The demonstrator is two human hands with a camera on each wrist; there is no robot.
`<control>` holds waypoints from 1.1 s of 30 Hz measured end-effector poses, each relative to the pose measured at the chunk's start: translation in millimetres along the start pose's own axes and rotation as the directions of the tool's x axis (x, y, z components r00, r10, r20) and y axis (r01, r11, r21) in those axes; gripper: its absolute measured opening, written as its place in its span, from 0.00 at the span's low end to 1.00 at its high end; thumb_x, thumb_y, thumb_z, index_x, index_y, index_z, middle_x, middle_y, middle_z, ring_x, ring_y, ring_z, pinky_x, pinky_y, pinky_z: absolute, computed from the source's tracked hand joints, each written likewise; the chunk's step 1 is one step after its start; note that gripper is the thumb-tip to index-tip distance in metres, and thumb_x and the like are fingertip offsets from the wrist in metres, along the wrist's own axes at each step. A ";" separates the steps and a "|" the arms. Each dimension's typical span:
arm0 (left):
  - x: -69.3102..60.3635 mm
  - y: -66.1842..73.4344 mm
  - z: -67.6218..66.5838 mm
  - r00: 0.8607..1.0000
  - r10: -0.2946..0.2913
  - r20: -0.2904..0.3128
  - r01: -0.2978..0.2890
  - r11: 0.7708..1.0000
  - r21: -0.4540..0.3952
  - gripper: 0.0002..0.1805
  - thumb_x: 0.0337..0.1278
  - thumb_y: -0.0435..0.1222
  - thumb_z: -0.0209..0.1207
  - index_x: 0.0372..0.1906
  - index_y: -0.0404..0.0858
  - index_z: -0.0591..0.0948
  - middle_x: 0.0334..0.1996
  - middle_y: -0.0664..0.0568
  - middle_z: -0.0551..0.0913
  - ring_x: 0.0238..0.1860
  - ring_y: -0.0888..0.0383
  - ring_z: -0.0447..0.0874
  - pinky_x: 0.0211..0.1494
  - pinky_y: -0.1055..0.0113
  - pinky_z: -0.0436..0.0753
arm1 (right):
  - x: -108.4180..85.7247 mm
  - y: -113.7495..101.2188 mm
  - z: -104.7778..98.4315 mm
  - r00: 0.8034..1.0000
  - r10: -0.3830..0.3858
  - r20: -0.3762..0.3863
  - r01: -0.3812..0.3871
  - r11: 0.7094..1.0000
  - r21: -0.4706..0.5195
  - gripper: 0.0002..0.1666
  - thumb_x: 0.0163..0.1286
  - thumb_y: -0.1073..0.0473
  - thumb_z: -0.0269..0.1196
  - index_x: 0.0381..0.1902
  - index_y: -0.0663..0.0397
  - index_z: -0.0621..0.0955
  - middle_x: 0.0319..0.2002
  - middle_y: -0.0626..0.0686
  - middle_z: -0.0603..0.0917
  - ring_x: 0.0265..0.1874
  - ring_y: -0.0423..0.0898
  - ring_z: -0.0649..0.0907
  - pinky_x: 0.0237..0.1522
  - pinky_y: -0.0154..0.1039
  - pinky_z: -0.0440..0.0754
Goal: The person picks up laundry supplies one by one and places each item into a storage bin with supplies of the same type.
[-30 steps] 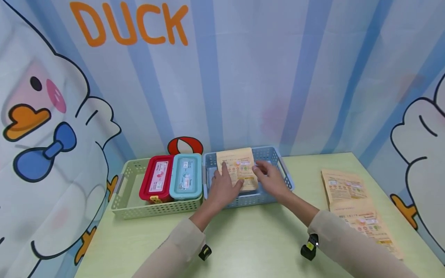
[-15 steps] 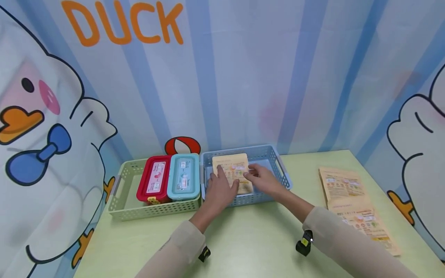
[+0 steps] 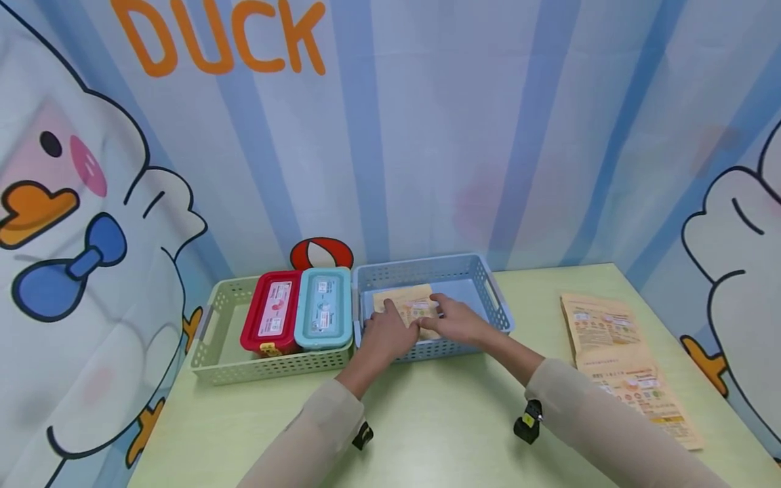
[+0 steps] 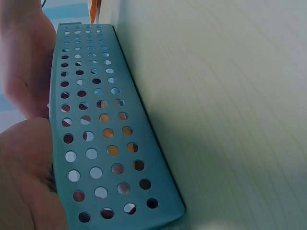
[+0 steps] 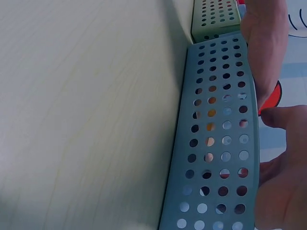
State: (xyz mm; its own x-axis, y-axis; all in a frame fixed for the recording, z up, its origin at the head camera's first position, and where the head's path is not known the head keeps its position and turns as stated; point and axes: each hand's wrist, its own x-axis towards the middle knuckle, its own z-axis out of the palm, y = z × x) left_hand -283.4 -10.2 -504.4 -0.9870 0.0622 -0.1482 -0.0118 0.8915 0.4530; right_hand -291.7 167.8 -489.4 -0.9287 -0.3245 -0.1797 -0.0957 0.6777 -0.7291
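Note:
A tan paper packet (image 3: 405, 298) printed with small pictures and text lies in the blue perforated basket (image 3: 454, 268), partly covered by both hands. My left hand (image 3: 387, 335) rests on its left front part, index finger extended across the print. My right hand (image 3: 457, 320) touches its right side, the thumb close to the left thumb and the fingers spread. In both wrist views the basket's front wall (image 4: 91, 134) hides the fingertips and most of the packet. The right hand (image 5: 283, 158) reaches over the basket's rim there.
A pale green basket (image 3: 222, 339) stands against the blue one's left side. It holds a red-lidded box (image 3: 274, 308) and a turquoise-lidded box (image 3: 323, 308). More tan packets (image 3: 628, 366) lie overlapping on the table (image 3: 445, 420) at right. A duck-print curtain (image 3: 427, 135) hangs behind.
The packet has gone down from a raised position to lie lower in the blue basket. My hands have followed it down, and the right hand has come left, closer to the left thumb.

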 end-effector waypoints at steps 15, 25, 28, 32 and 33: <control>2.4 2.0 -6.9 0.997 -0.002 0.078 -0.002 0.999 0.047 0.45 0.77 0.55 0.52 0.78 0.23 0.59 0.65 0.25 0.76 0.67 0.31 0.75 0.68 0.39 0.76 | 7.4 -6.7 -7.4 0.990 0.070 0.125 -0.061 0.995 -0.076 0.49 0.79 0.38 0.56 0.78 0.73 0.62 0.75 0.71 0.69 0.73 0.68 0.71 0.70 0.63 0.72; 0.1 2.5 -5.2 0.992 0.071 0.107 -0.084 0.989 0.119 0.33 0.80 0.52 0.49 0.58 0.22 0.81 0.65 0.31 0.76 0.42 0.40 0.83 0.63 0.40 0.77 | 1.9 -5.8 -5.2 0.986 0.095 0.134 -0.087 0.994 -0.063 0.50 0.79 0.38 0.56 0.78 0.76 0.61 0.75 0.73 0.67 0.74 0.70 0.69 0.70 0.64 0.72; 1.3 1.4 -6.4 0.992 0.071 0.107 -0.082 0.991 0.105 0.24 0.77 0.47 0.50 0.38 0.29 0.84 0.60 0.33 0.78 0.28 0.46 0.76 0.59 0.41 0.77 | 3.6 -7.1 -4.1 0.989 0.086 0.124 -0.079 0.995 -0.060 0.51 0.79 0.37 0.56 0.78 0.77 0.61 0.76 0.74 0.66 0.74 0.71 0.68 0.71 0.65 0.70; 3.8 1.0 -7.3 0.992 0.067 0.111 -0.078 0.992 0.098 0.20 0.73 0.43 0.49 0.29 0.35 0.81 0.61 0.33 0.78 0.25 0.49 0.69 0.60 0.40 0.76 | 7.1 -7.6 -4.5 0.991 0.090 0.104 -0.084 0.995 -0.055 0.50 0.79 0.38 0.57 0.77 0.77 0.62 0.75 0.75 0.66 0.74 0.71 0.68 0.70 0.65 0.71; 4.4 1.5 -7.1 0.991 0.070 0.112 -0.081 0.992 0.098 0.20 0.73 0.42 0.49 0.28 0.35 0.81 0.61 0.33 0.78 0.24 0.50 0.69 0.60 0.39 0.76 | 7.5 -7.3 -5.1 0.991 0.094 0.100 -0.089 0.995 -0.054 0.50 0.79 0.38 0.58 0.77 0.76 0.63 0.75 0.75 0.66 0.74 0.71 0.68 0.70 0.65 0.71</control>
State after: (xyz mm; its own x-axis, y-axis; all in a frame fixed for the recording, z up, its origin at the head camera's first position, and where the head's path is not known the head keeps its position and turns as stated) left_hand -289.0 -11.7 -498.1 -0.9611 0.1746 -0.2139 0.0843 0.9232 0.3748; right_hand -299.7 163.8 -482.0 -0.8931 -0.3236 -0.3123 -0.0322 0.7387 -0.6732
